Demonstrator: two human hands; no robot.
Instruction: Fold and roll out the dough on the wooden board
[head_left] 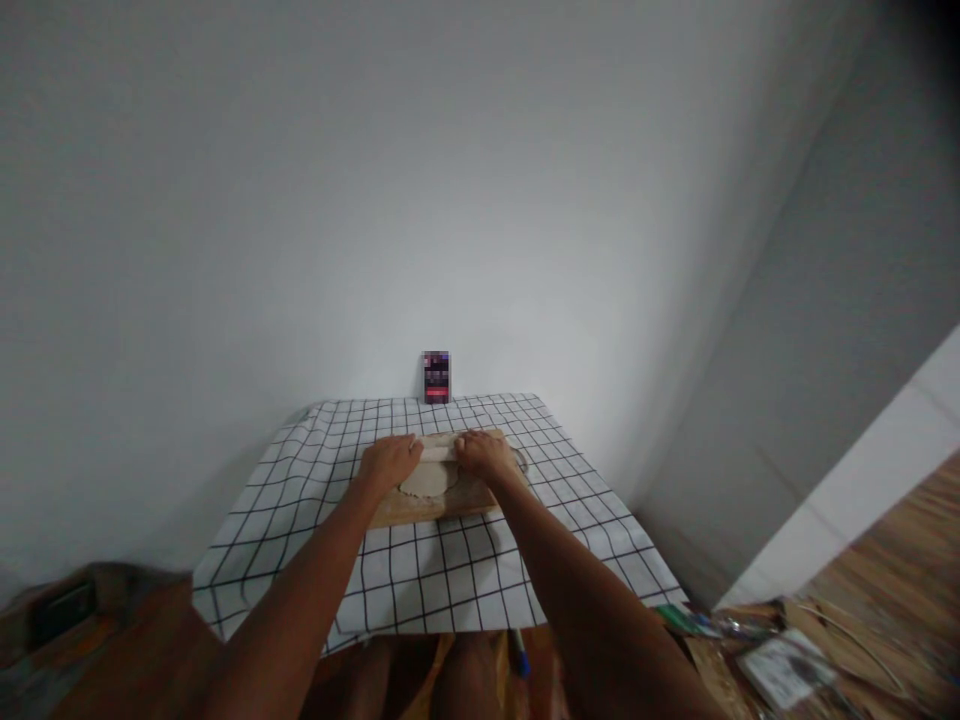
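A wooden board (pixel 405 511) lies on the checked cloth in front of me. On it is a flattened pale sheet of dough or clay (pixel 429 482); which of the two I cannot tell. Across the sheet's far part runs a pale rolling pin (pixel 438 454). My left hand (pixel 391 462) is closed over its left end, and my right hand (pixel 482 453) grips the right end. Both hands cover the pin's ends, so only its middle shows. Behind my right hand, part of a thin round rim (pixel 521 460) shows at the board's right side.
A white tablecloth with black grid lines (pixel 450 590) covers the table. Against the wall at its far edge leans a phone (pixel 436 378). On the floor, a blue-capped pen-like thing (pixel 520 655) shows below the front edge, and assorted items (pixel 787 668) lie at lower right.
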